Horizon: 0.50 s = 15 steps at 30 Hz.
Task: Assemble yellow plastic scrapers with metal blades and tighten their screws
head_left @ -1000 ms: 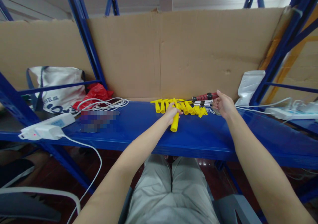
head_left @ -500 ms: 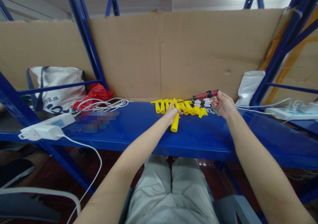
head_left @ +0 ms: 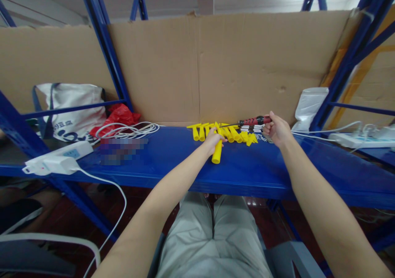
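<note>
My left hand (head_left: 212, 140) is closed around a yellow plastic piece with a tube-shaped end (head_left: 217, 154), held just above the blue shelf. My right hand (head_left: 276, 129) grips the rear end of a red and black screwdriver (head_left: 253, 121). Its thin shaft points left and its tip meets the upper part of the yellow piece. The exact contact there is too small to make out. Behind my left hand lies a row of similar yellow pieces (head_left: 202, 132). Smaller yellow parts (head_left: 249, 138) and white-and-black items (head_left: 251, 128) sit beneath the screwdriver.
Cardboard (head_left: 240, 64) stands along the shelf's back. On the left are a power strip (head_left: 58, 156), coiled white cable (head_left: 132, 130), a red plastic bag (head_left: 117, 119) and a cloth bag (head_left: 74, 111). A white pouch (head_left: 310, 109) leans at the right, near another power strip (head_left: 361, 141).
The screwdriver's handle has turned about its axis and its rear end has dropped slightly, with the right-hand fingers shifted on it. My left hand and the yellow piece stay in place.
</note>
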Available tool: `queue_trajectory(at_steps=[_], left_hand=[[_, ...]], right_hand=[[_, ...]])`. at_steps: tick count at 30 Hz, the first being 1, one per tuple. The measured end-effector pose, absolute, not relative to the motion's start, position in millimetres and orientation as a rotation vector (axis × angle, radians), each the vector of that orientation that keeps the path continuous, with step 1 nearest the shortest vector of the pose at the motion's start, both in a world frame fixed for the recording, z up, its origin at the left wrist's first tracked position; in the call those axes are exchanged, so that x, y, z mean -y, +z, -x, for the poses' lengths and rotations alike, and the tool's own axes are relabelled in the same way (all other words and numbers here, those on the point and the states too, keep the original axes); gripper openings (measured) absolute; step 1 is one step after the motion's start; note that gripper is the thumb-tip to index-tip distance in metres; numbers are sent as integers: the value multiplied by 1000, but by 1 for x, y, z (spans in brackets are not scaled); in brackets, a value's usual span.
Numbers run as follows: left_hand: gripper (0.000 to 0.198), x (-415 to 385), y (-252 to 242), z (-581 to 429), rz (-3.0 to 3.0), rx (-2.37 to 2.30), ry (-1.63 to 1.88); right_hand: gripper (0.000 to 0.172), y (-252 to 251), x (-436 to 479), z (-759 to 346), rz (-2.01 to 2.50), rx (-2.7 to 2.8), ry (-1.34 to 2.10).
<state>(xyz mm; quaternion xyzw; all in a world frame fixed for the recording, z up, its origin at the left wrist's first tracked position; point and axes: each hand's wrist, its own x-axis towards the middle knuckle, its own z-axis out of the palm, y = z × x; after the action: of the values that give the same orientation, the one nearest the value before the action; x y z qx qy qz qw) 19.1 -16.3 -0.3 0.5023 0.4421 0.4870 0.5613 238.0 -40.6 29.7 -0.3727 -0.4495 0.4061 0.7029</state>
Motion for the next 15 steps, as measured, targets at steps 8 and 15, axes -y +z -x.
queue_trajectory(at_steps=[8, 15], left_hand=[[77, 14, 0, -19, -1171, -1052, 1130], [76, 14, 1, -19, -1169, -1064, 1114]], right_hand=[[28, 34, 46, -234, 776, 1004, 890], [43, 30, 42, -235, 836, 982, 826]])
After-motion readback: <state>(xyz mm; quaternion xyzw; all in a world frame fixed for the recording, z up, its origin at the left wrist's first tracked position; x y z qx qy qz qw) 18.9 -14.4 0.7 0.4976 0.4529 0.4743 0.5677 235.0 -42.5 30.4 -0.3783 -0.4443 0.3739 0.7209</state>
